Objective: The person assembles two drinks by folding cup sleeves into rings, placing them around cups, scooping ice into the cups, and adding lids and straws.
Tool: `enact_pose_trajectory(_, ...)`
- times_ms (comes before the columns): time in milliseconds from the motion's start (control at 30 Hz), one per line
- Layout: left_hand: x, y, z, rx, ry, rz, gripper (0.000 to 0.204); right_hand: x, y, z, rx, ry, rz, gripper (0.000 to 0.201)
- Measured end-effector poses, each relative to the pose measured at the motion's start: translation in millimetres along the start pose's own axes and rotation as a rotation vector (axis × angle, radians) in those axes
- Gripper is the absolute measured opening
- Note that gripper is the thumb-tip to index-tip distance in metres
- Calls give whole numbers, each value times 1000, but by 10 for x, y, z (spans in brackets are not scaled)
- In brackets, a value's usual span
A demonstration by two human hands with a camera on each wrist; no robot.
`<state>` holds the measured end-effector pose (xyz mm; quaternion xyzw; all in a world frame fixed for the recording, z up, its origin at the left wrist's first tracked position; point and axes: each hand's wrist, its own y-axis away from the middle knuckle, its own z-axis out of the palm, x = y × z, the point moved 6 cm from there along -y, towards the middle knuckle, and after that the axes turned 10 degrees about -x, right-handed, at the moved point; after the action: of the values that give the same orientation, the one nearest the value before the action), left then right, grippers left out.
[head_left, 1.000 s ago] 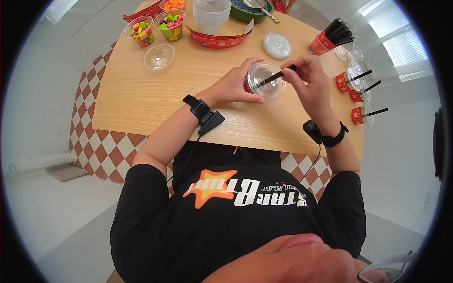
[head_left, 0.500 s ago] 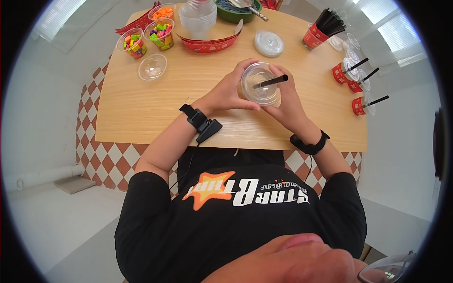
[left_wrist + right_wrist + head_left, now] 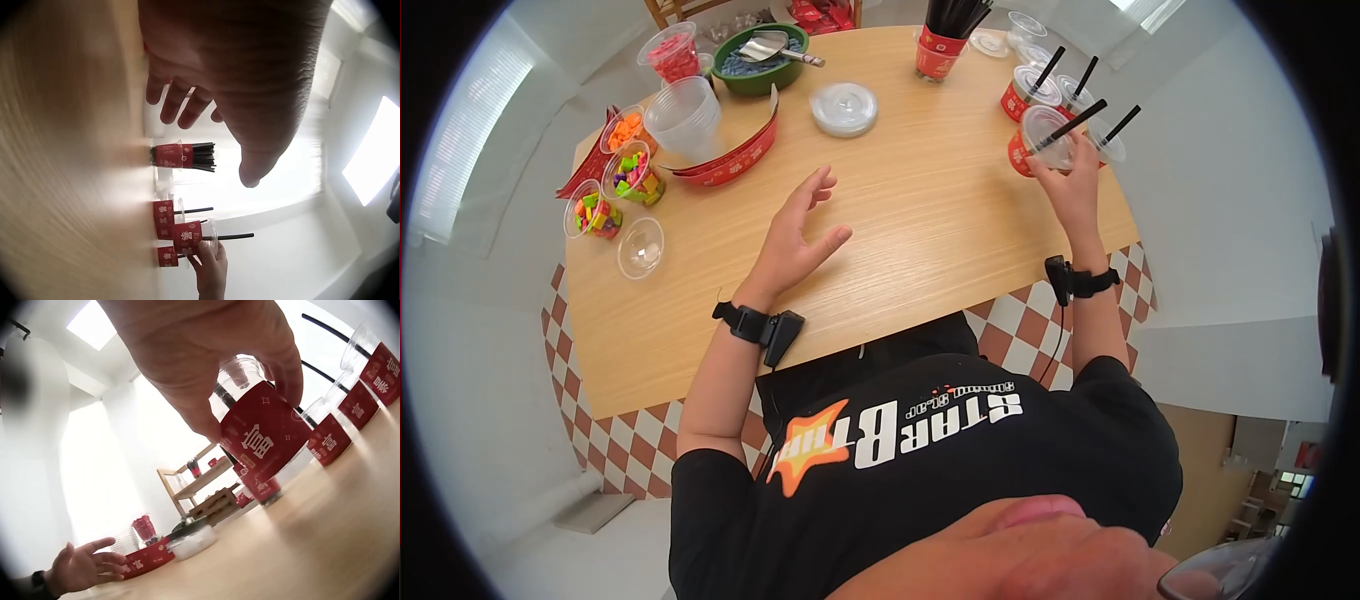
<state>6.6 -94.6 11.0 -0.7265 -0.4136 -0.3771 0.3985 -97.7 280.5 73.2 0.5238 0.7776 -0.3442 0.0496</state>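
Note:
My right hand (image 3: 1072,195) grips a clear plastic cup (image 3: 265,434) with a red sleeve, at the right side of the table. Its domed lid (image 3: 1045,135) has a black straw (image 3: 1075,125) standing slanted through it. In the left wrist view this cup is raised above the tabletop, in front of similar cups. Several such lidded cups (image 3: 1017,103) with straws stand close beside it. My left hand (image 3: 795,245) hovers over the middle of the table, fingers apart and thumb out, holding nothing.
A sleeved cup of black straws (image 3: 937,60) and a stack of clear lids (image 3: 844,108) stand farther back. At left are stacked clear cups (image 3: 685,120), a red paper tray (image 3: 740,160), cups of coloured pieces (image 3: 635,178), a loose lid (image 3: 641,250) and a green bowl (image 3: 765,82) with a scoop.
The straw was pushed down into the lid while both hands held the cup. My left hand has let go, and my right hand has carried the cup rightward to the others.

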Motion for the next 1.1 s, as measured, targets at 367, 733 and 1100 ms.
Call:
enact_pose_trajectory(367,-213,-18,-24,74,-13,-95,42,790,65,-89,19,241,234,77)
enact_pose_trajectory(733,-473,-15,-137,288,253,-203,22,-952,-255,32,-199,-134,-128,43)
enact_pose_trajectory(1100,-556,80,-373,443,437,-159,22,-2613,-790,1834,-629,-169,-762,27)
